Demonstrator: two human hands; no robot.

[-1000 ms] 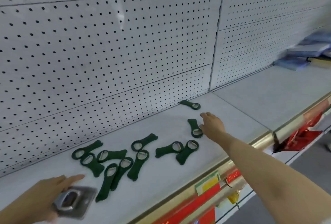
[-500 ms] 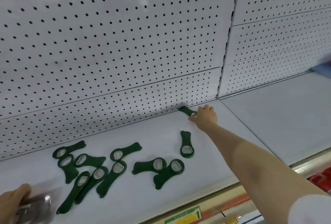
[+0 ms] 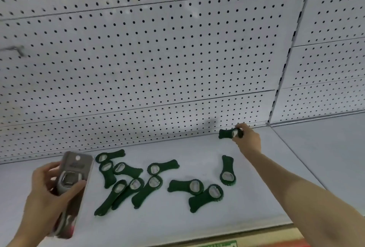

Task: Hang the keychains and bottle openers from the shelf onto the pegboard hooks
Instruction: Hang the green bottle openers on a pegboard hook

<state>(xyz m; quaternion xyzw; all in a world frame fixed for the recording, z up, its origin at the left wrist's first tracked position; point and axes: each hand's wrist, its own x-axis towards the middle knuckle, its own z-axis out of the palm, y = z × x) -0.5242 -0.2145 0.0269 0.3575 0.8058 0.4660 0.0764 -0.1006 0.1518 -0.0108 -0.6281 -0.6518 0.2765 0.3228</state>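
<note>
Several dark green bottle openers (image 3: 150, 181) lie scattered on the white shelf (image 3: 197, 219). One more green bottle opener (image 3: 227, 133) is pinched at its ring end by my right hand (image 3: 247, 138), lifted just off the shelf near the back corner. My left hand (image 3: 49, 191) at the lower left holds a silver carded keychain pack (image 3: 73, 183) upright. Another opener (image 3: 227, 170) lies alone below my right hand. A blurred metal hook (image 3: 16, 50) juts from the pegboard (image 3: 158, 53) at the far left.
The pegboard back wall covers the whole upper view, split by a vertical slotted post (image 3: 286, 65) on the right. A second shelf section (image 3: 325, 148) continues to the right. The shelf's front edge carries a green label (image 3: 217, 244).
My right hand closed on the far green opener and lifted it off the shelf. My left hand raised the keychain pack into view. The camera tilted upward toward the pegboard.
</note>
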